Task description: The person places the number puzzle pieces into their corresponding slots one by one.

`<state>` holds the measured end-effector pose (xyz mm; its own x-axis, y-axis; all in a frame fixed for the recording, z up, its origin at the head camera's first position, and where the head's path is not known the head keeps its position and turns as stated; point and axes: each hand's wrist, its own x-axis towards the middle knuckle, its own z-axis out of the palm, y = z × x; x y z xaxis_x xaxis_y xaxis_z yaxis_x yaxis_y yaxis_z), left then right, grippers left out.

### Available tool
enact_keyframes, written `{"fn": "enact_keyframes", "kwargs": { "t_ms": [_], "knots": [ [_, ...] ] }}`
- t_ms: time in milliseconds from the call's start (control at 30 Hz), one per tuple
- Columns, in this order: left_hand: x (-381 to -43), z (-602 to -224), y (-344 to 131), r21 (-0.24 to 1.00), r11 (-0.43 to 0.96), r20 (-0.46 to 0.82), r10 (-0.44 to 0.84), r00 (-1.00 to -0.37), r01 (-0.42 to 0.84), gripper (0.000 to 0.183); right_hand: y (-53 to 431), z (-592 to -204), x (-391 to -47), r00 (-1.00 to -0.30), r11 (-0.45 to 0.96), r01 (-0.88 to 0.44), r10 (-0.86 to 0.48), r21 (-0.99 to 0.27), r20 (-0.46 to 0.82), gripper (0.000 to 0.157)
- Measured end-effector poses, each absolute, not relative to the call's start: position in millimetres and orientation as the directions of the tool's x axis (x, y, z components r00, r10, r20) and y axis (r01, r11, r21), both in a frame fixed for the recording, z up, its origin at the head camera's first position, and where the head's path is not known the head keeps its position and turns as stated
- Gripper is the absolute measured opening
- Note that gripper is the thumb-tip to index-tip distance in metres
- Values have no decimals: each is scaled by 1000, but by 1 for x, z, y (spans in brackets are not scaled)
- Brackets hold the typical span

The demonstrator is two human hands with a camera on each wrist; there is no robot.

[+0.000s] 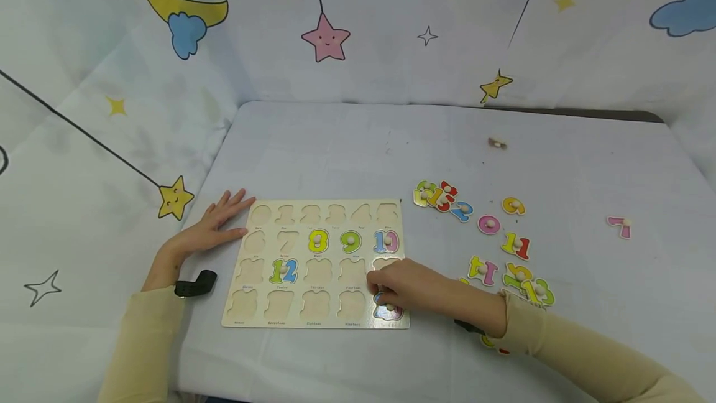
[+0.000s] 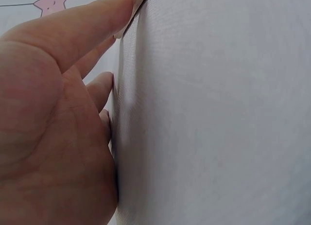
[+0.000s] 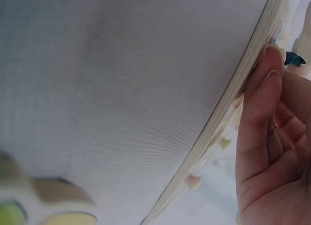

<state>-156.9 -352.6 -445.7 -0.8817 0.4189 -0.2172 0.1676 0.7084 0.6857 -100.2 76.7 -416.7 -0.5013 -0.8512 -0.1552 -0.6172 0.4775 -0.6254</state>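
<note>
A pale wooden number puzzle board (image 1: 360, 257) lies on the table. My left hand (image 1: 209, 229) rests at its upper left edge with fingers spread, thumb touching the board. At the lower right corner, my right hand (image 1: 411, 285) has its fingers bent over a blue-and-pink number piece (image 1: 394, 314), pinching near its upper left side. The fingertips hide part of that piece, which lies at the slot. Pieces 8 (image 1: 318, 241), 9 (image 1: 351, 242), 10 (image 1: 386, 242) and 12 (image 1: 283, 271) sit in the board; many other recesses are bare.
Right of the board lie loose number pieces, among them an overlapping cluster (image 1: 436, 196), an 11 (image 1: 516, 245), a pink 0 (image 1: 489, 224) and a 14 (image 1: 483, 270). A pink 7 (image 1: 621, 226) is far right. Some pieces lie partly under the right forearm.
</note>
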Motion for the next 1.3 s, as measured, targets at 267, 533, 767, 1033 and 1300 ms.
{"fn": "enact_keyframes", "kwargs": {
  "t_ms": [267,533,767,1033,1300],
  "knots": [
    [-155,-440,-350,696,700,-222,423,-879,161,70,78,-416,-99,-507,478,-618,-849,-624,-147,13],
    [-154,-440,-350,690,704,-216,425,-879,171,70,106,-404,-105,-552,489,-591,-825,-641,-119,7],
    [-153,-440,-351,715,677,-202,440,-875,175,70,152,-396,-114,-646,545,-537,-757,-645,-102,13],
    [-154,-444,-353,694,700,-212,423,-881,169,70,194,-395,-111,-692,665,-490,-690,-564,-212,25],
    [-154,-445,-352,700,695,-206,418,-885,165,71,200,-401,-101,-674,694,-610,-709,-383,-210,53]
  ]
}}
